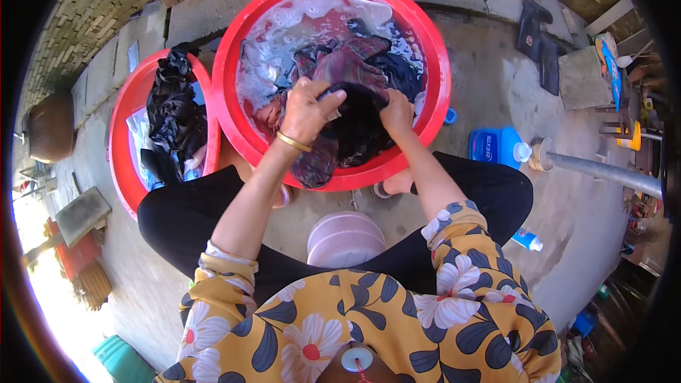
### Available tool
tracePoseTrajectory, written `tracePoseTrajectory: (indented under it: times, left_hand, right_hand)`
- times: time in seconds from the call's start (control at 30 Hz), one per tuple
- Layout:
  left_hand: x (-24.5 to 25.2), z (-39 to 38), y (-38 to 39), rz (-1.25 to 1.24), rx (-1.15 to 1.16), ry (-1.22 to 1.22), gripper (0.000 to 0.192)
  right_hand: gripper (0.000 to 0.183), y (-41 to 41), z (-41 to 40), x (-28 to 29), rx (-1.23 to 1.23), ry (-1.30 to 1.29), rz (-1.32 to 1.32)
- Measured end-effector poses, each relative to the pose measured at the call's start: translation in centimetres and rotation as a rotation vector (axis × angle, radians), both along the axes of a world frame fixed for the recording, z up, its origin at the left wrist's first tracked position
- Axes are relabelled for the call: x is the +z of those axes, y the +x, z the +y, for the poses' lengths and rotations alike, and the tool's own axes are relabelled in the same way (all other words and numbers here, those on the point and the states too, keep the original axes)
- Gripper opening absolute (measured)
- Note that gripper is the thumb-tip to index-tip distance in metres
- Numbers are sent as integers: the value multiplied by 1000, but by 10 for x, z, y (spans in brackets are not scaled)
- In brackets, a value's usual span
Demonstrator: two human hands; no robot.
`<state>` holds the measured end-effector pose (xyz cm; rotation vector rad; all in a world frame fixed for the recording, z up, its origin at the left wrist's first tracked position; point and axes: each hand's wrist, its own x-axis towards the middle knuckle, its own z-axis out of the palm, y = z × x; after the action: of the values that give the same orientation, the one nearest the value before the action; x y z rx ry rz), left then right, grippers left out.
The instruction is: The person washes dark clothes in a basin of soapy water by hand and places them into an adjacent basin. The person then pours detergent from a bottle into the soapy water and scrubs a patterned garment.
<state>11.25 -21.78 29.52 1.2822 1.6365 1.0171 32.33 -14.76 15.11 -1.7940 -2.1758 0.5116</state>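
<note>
A large red plastic basin (440, 72) with sudsy water and soaking clothes stands before me. My left hand (308, 109) grips the edge of a dark, wet garment (356, 130) over the near part of the basin. My right hand (398, 113) pinches the same garment's edge on its other side. Beneath and beyond my hands lies a patterned purple cloth (351, 66), and a dark blue garment (401, 74) is half in the water to the right. Part of a patterned cloth hangs at the near rim below my left hand.
A smaller red basin (118, 133) with black and white clothes stands at the left. A blue detergent jug (489, 146), a small blue bottle (525, 239) and a metal pole (601, 170) are at the right. Dark rubber boots (540, 45) lie farther back. A pink stool (346, 239) is between my legs.
</note>
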Motion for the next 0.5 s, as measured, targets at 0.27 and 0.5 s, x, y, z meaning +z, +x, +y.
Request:
tracePoseTrajectory:
  times: [0.27,0.5]
  left_hand:
    - [84,-23,-55,-519,346,231,9]
    - [155,-51,-39,-689,-97,562,26]
  right_hand:
    - [23,-19,4,233,443,142,627]
    - [26,-8,-41,330,632,-171,1222]
